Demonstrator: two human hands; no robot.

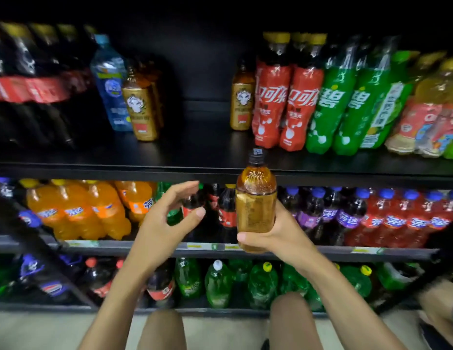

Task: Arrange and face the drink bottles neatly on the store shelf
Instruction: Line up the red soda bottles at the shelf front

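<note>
Your right hand (278,236) grips the tea bottle (255,200) upright before the shelf's (119,168) front edge; your left hand (167,221) is open, empty.

Two bare forearms (111,299), bare knees (161,329)

The amber bottle (255,184) is clear glossy plastic, with a matt gold label sleeve (255,213) and a dark ribbed plastic cap (257,155). Just above it, the shelf board (195,146) looks like black painted metal, smooth, with a dull sheen. Up and right of the bottle, red cola bottles (273,97) and green soda bottles (331,102) wear shiny plastic film. Left of it, orange soda bottles (76,208) are glossy plastic.
</note>
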